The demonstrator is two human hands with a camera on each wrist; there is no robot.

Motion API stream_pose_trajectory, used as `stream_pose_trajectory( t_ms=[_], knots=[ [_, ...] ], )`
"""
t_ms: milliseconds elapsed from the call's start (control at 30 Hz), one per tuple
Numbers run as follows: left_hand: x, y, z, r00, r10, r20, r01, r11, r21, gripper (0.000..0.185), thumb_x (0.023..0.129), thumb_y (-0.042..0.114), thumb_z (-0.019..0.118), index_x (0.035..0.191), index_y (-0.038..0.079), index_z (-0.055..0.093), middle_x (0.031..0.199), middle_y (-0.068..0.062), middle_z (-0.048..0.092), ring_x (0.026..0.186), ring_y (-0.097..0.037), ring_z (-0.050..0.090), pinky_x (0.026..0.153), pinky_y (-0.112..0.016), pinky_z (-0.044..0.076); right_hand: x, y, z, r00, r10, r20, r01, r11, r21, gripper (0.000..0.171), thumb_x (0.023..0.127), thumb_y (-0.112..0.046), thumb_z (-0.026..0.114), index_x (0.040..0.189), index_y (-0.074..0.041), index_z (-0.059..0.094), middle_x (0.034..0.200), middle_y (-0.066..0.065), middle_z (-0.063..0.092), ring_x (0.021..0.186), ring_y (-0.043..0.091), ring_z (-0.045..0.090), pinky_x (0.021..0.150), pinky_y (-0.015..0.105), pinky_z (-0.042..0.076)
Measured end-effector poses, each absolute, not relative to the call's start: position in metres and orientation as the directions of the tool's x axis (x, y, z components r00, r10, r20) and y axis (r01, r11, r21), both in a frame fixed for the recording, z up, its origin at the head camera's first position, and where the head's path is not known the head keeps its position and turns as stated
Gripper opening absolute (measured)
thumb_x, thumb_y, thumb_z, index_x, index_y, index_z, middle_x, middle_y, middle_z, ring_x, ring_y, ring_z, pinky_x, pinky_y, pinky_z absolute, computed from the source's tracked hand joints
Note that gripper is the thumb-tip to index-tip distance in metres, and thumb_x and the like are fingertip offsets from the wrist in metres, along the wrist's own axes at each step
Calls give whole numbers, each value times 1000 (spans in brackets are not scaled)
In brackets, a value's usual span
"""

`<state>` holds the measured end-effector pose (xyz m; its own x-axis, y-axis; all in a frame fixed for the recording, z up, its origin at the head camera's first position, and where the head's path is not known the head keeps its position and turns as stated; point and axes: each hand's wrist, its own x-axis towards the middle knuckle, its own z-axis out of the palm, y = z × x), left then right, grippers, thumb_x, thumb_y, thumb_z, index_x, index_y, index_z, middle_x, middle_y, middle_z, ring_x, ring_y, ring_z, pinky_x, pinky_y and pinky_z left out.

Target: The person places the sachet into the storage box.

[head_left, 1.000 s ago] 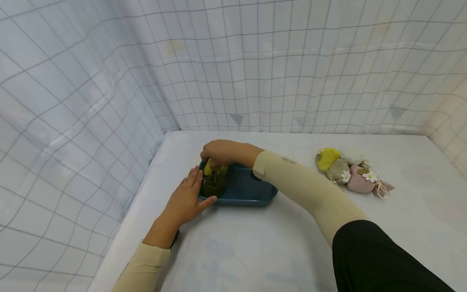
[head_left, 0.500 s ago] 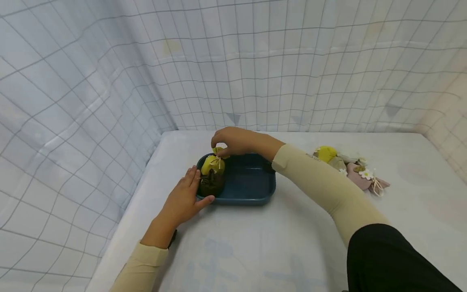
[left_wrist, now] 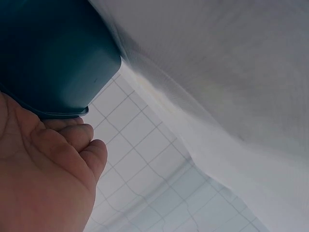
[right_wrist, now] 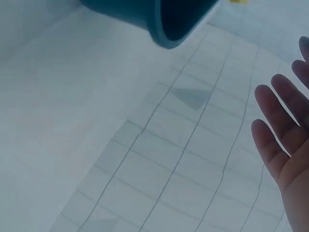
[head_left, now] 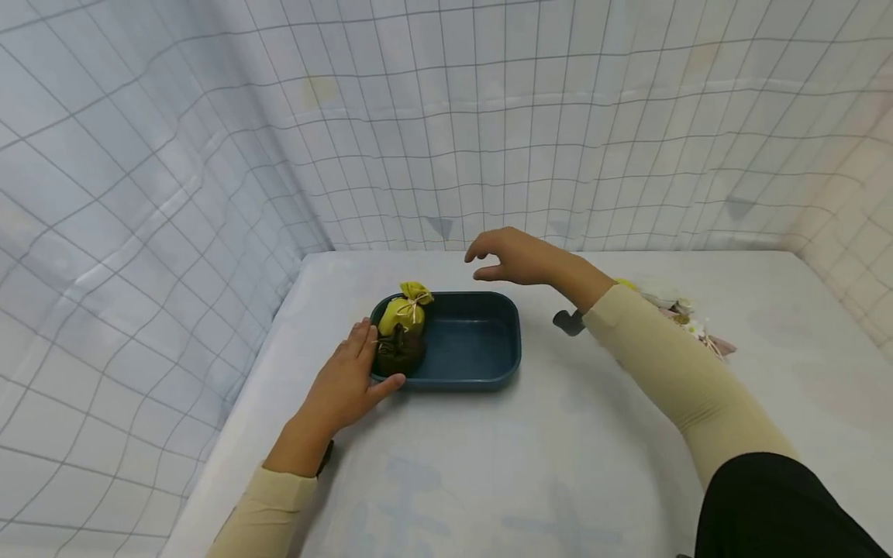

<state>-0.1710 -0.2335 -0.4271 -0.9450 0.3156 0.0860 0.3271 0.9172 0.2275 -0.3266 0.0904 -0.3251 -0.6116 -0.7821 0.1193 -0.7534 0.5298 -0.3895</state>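
Observation:
A dark blue rectangular tray (head_left: 470, 353) holds two small drawstring pouches at its left end. The yellow pouch (head_left: 402, 314), tied with a pale string, sits behind the dark brown pouch (head_left: 400, 353). My left hand (head_left: 345, 380) rests against the tray's left rim with fingers straight and thumb along the near edge; in the left wrist view its fingers touch the underside of the tray's lip. My right hand (head_left: 519, 257) is in the air behind the tray's back right corner, fingers relaxed and holding nothing, as the right wrist view also shows.
More pouches with white daisies (head_left: 694, 327) lie on the right of the white table (head_left: 460, 465), partly hidden behind my right forearm. A dark wrist device (head_left: 569, 322) hangs under my right wrist. Gridded white curtains (head_left: 523, 155) enclose the table's back and sides.
My right hand has let go of the yellow pouch, leaving it standing in the tray, and has moved up and to the right. My left hand has stayed at the tray's left edge.

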Motion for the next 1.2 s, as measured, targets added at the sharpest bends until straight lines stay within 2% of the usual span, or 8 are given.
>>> stream_pose_trajectory(
  t_ms=[433,767,1200],
  knots=[
    [-172,-234,-427,-943,321,93,334,916,221,102,92,62,59,154,-9,19,162,-23,12,149,-39,14,116,-55,21,-315,161,-337,-738,-661,137,-638,616,-461,35,93,-22,72,124,-7,67,122,8,65,116,27,57,97,47,48],
    [-172,-233,-427,-946,314,83,325,920,219,102,92,62,58,155,-8,18,163,-23,11,149,-39,13,116,-55,21,-307,210,-344,-836,-536,113,-512,691,-510,36,95,-24,71,128,-9,65,123,10,64,119,30,55,99,52,45],
    [-170,-233,-429,-949,307,78,317,921,228,102,93,64,56,155,-8,18,163,-22,10,149,-39,13,116,-56,20,-280,267,-347,-894,-419,156,-435,735,-520,36,96,-24,69,127,-7,64,125,13,63,119,36,53,99,57,42]
  ],
)
